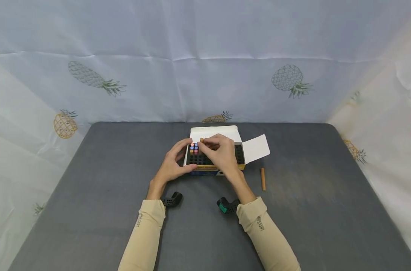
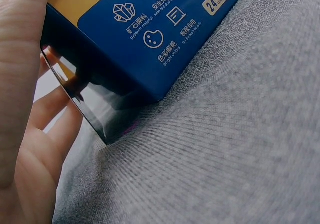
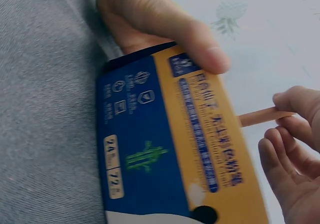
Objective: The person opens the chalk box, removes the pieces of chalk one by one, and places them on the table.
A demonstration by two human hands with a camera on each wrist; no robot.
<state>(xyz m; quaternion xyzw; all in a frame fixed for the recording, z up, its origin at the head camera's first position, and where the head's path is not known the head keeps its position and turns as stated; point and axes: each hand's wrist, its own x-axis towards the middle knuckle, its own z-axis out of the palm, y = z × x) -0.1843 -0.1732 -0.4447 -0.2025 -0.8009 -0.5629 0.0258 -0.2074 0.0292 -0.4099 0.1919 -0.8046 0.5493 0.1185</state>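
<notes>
A blue and yellow box of colored chalk lies on the table with its white lid flaps spread. My left hand grips the box's left end, thumb along the front top edge. Several chalk sticks, with blue, pink and orange ends, stand in the left holes of the box's dark holder. Between thumb and fingers, my right hand pinches an orange chalk stick. That stick's lower end reaches behind the box's front wall in the right wrist view, so how deep it sits is hidden.
Right of the box, another orange-brown chalk stick lies on the grey table. A white side flap sticks out to the right, and the back lid stands behind. A pineapple-print curtain hangs beyond the table.
</notes>
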